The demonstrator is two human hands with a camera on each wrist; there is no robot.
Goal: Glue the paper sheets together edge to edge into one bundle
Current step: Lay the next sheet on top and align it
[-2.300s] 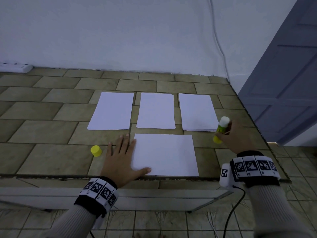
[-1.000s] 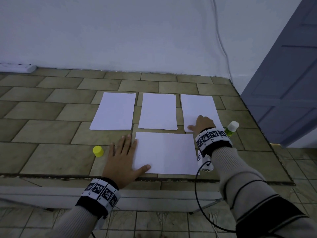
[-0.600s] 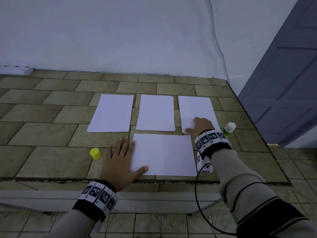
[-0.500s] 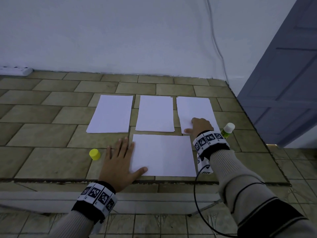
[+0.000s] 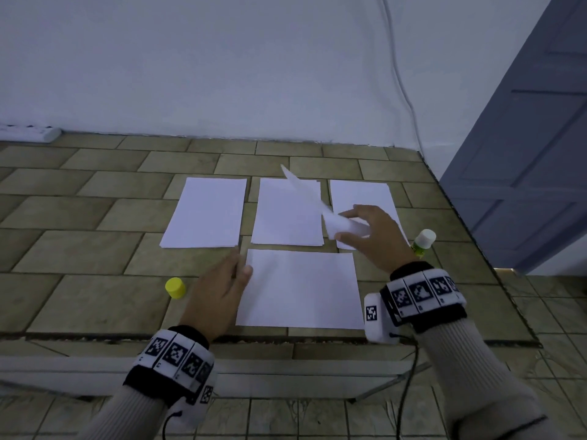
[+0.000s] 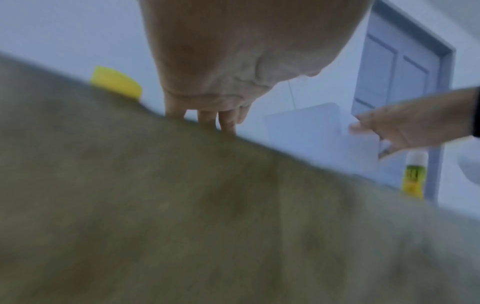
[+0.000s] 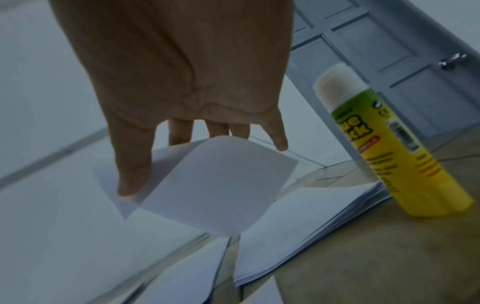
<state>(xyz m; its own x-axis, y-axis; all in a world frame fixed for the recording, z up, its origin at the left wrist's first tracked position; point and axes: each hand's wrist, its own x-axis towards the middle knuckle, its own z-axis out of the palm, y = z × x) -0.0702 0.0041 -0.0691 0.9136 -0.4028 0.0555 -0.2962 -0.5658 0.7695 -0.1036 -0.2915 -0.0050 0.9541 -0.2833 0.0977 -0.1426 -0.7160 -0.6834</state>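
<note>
Pinching a lifted paper sheet [image 5: 333,222] in right hand [image 5: 378,236], left hand [image 5: 216,293] flat on table [image 5: 79,249], fingers relaxed

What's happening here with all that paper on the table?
A person is gluing paper sheets together. The right hand pinches a single sheet and holds it in the air above the right stack, one of three stacks in the far row. The left hand rests by the left edge of the near sheet, which lies flat. The glue stick stands uncapped at the right, and its yellow cap sits on the tiled table to the left.
</note>
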